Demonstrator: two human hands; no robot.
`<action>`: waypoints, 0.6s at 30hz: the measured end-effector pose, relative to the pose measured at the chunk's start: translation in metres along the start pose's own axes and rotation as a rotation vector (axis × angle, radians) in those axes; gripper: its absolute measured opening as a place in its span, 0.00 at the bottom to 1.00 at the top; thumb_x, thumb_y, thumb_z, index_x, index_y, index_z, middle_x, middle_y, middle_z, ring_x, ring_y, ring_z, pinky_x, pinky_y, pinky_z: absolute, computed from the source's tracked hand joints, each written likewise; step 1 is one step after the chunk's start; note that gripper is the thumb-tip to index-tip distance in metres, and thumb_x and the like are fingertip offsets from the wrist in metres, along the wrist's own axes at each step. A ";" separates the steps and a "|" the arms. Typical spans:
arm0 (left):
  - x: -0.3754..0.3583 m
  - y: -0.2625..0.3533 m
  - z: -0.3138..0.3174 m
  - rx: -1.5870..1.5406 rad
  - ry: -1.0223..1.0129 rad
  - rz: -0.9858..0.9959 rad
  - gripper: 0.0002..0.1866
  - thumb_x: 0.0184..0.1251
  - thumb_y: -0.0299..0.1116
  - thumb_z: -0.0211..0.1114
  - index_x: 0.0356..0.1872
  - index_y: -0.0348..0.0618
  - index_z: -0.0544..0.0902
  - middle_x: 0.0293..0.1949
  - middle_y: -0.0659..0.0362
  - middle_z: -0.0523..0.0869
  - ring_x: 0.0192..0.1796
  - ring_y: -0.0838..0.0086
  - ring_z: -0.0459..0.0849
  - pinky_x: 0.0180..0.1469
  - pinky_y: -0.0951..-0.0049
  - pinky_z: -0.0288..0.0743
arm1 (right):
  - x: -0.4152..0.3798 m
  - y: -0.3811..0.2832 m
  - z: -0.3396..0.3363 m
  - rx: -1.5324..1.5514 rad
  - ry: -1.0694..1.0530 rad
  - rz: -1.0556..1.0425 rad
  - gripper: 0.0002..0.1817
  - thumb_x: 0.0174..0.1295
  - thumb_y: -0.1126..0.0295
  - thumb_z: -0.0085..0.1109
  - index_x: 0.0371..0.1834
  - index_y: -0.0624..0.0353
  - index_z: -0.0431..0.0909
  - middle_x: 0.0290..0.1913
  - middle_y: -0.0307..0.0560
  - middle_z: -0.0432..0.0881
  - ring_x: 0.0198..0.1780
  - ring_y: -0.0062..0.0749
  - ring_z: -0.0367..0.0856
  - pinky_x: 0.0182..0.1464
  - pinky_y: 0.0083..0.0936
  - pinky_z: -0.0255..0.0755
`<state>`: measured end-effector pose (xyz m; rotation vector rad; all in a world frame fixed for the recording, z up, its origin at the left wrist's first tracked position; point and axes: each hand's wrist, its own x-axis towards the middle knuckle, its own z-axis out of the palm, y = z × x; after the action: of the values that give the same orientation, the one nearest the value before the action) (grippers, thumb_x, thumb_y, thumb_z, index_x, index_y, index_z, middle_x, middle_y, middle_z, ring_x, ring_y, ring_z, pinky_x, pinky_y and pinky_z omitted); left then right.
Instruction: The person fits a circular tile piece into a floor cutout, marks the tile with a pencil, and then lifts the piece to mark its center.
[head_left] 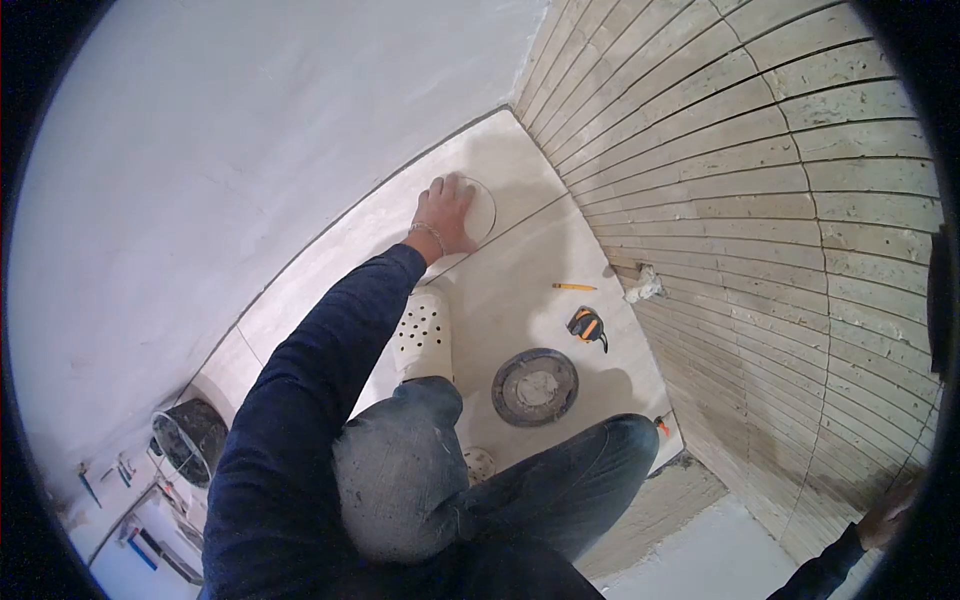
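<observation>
Two tiled walls meet over the pale floor [520, 290], where the left hand [445, 215] presses spread on a round disc [482, 212] at twelve o'clock, while the right hand [885, 520], at four o'clock, rests on the ribbed wall [760, 200], its grip unclear.

Left hand [443, 214] reaches far forward, palm down with fingers spread; right hand [885, 517] braced low at the side.

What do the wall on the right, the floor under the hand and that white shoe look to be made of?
The wall looks like narrow strips of pale stone or ceramic tile, matt and pitted, with dark joints. The floor seems to be large smooth beige tiles, perhaps porcelain, with thin seams. The white shoe looks like moulded foam or rubber, with rows of round holes. The left hand presses flat on a round outline on the floor.
</observation>
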<state>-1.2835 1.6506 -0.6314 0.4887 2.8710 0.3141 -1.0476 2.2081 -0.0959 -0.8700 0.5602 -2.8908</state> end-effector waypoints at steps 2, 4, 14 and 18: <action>0.001 0.000 -0.001 -0.001 -0.001 0.004 0.51 0.31 0.53 0.81 0.65 0.50 0.73 0.66 0.48 0.67 0.67 0.52 0.67 0.64 0.52 0.70 | 0.002 -0.003 -0.002 -0.052 0.020 0.006 0.28 0.79 0.67 0.37 0.77 0.69 0.52 0.80 0.54 0.51 0.80 0.38 0.49 0.80 0.32 0.38; 0.002 -0.001 0.000 -0.009 0.007 0.014 0.50 0.30 0.52 0.81 0.64 0.50 0.74 0.66 0.48 0.67 0.66 0.52 0.68 0.63 0.52 0.71 | 0.002 -0.005 -0.003 -0.078 0.028 0.016 0.27 0.79 0.68 0.35 0.78 0.69 0.51 0.81 0.52 0.51 0.81 0.36 0.48 0.81 0.30 0.36; 0.003 -0.007 -0.002 -0.051 -0.047 0.034 0.53 0.31 0.53 0.80 0.68 0.50 0.72 0.70 0.44 0.66 0.71 0.46 0.65 0.67 0.50 0.69 | -0.009 -0.012 0.003 0.010 0.185 -0.100 0.28 0.81 0.62 0.31 0.77 0.71 0.54 0.78 0.54 0.58 0.79 0.38 0.56 0.79 0.31 0.47; 0.004 -0.005 0.000 -0.043 0.010 0.026 0.49 0.31 0.48 0.80 0.65 0.51 0.74 0.67 0.47 0.67 0.68 0.50 0.68 0.63 0.53 0.71 | -0.017 -0.029 0.003 -0.021 0.201 -0.064 0.28 0.81 0.61 0.30 0.77 0.70 0.54 0.79 0.53 0.57 0.79 0.37 0.56 0.79 0.30 0.46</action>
<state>-1.2883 1.6471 -0.6333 0.5184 2.8634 0.3826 -1.0306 2.2367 -0.0917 -0.6143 0.5892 -3.0570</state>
